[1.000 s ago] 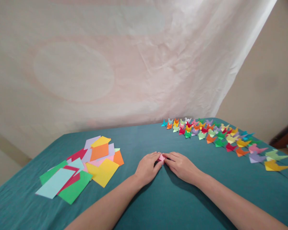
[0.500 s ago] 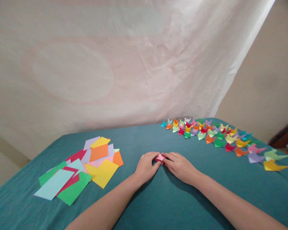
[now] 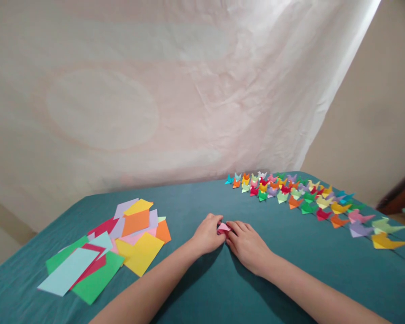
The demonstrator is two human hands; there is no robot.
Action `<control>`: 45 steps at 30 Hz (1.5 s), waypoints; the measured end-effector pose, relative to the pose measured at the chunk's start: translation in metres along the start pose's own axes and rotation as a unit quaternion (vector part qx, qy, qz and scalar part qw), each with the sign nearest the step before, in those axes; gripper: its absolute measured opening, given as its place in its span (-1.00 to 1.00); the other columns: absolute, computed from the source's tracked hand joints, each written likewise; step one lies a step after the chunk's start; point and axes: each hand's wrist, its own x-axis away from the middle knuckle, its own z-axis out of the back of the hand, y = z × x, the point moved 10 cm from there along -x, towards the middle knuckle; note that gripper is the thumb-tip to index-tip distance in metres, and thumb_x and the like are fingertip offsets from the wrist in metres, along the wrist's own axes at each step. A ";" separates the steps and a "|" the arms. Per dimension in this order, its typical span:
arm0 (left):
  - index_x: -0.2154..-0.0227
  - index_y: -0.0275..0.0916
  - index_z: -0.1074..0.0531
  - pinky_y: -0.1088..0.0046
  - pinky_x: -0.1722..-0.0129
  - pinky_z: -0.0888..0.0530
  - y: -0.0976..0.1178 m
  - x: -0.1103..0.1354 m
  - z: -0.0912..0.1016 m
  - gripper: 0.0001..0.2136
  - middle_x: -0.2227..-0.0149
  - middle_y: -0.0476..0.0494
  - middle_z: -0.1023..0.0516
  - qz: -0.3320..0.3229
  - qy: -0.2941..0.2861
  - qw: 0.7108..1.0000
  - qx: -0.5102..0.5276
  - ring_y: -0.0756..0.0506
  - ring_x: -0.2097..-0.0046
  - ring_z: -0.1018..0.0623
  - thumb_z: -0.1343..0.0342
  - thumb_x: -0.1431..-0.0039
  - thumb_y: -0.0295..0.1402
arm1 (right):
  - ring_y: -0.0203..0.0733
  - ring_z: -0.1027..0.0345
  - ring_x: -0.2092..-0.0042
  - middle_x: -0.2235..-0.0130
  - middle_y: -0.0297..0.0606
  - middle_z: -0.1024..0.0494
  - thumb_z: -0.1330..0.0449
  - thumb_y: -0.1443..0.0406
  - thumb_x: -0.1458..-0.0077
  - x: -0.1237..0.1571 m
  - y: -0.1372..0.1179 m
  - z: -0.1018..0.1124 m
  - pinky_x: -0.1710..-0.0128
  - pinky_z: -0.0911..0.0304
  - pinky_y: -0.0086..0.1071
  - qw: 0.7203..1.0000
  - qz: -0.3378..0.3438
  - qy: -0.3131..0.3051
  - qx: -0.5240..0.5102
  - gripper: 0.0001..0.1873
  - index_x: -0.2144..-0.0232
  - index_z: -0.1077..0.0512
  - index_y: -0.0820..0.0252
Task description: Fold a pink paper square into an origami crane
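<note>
A small, partly folded pink paper point(image 3: 223, 227) lies on the teal tablecloth point(image 3: 222, 288) between my two hands. My left hand point(image 3: 207, 235) has its fingers curled and pinches the paper's left side. My right hand point(image 3: 247, 244) presses its fingertips onto the paper's right side, with the fingers held together. Most of the paper is hidden under the fingers.
A loose pile of coloured paper squares point(image 3: 111, 243) lies to the left. Several folded paper birds point(image 3: 300, 195) in many colours stand in rows at the back right, running toward the right edge. A wrinkled pale cloth backdrop point(image 3: 155, 90) hangs behind the table.
Both hands have stayed on the pink paper and shifted slightly; my left fingers have curled more over it. The view has tilted a little, so everything sits lower in the frame.
</note>
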 end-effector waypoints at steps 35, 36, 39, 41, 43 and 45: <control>0.15 -0.10 -0.41 0.47 0.24 -0.35 -0.001 0.009 0.003 -0.77 0.19 -0.08 -0.35 0.013 0.020 0.999 -0.033 -0.07 0.20 -0.42 0.03 -0.16 -0.32 | -0.18 -0.43 0.29 0.32 -0.23 -0.58 -0.17 0.19 0.00 -0.019 0.079 -0.043 0.24 -0.29 -0.32 0.839 -0.179 -0.070 -0.510 -0.68 0.22 -0.45 0.28; 0.14 -0.10 -0.41 0.47 0.25 -0.35 -0.001 0.009 0.003 -0.77 0.18 -0.08 -0.36 0.011 0.021 0.999 -0.032 -0.08 0.20 -0.42 0.03 -0.17 -0.28 | -0.18 -0.43 0.29 0.31 -0.23 -0.58 -0.17 0.18 0.00 -0.019 0.079 -0.045 0.23 -0.30 -0.31 0.833 -0.181 -0.073 -0.517 -0.67 0.21 -0.45 0.28; 0.14 -0.11 -0.40 0.46 0.25 -0.35 -0.002 0.009 0.003 -0.76 0.18 -0.09 -0.36 0.011 0.025 0.999 -0.028 -0.08 0.21 -0.42 0.05 -0.19 -0.21 | -0.17 -0.43 0.27 0.29 -0.24 -0.57 -0.17 0.16 0.00 -0.018 0.079 -0.047 0.22 -0.30 -0.30 0.830 -0.180 -0.075 -0.523 -0.66 0.21 -0.45 0.26; 0.14 -0.11 -0.40 0.47 0.24 -0.35 -0.002 0.009 0.003 -0.75 0.18 -0.09 -0.36 0.009 0.027 0.999 -0.029 -0.07 0.21 -0.42 0.06 -0.20 -0.20 | -0.17 -0.43 0.27 0.29 -0.25 -0.57 -0.16 0.16 -0.01 -0.018 0.078 -0.046 0.21 -0.30 -0.30 0.834 -0.177 -0.068 -0.519 -0.67 0.22 -0.45 0.25; 0.15 -0.11 -0.40 0.46 0.24 -0.34 -0.001 0.009 0.003 -0.76 0.19 -0.09 -0.36 0.004 0.030 0.999 -0.031 -0.08 0.21 -0.42 0.05 -0.20 -0.21 | -0.17 -0.42 0.26 0.28 -0.25 -0.57 -0.15 0.17 -0.03 -0.017 0.076 -0.043 0.21 -0.29 -0.31 0.839 -0.172 -0.062 -0.513 -0.70 0.23 -0.46 0.24; 0.14 -0.10 -0.39 0.46 0.23 -0.34 0.000 0.009 0.002 -0.77 0.21 -0.08 -0.36 0.000 0.029 0.999 -0.032 -0.08 0.20 -0.42 0.04 -0.19 -0.24 | -0.17 -0.41 0.26 0.28 -0.26 -0.57 -0.13 0.19 -0.05 -0.018 0.073 -0.040 0.20 -0.28 -0.32 0.847 -0.164 -0.062 -0.502 -0.72 0.24 -0.47 0.23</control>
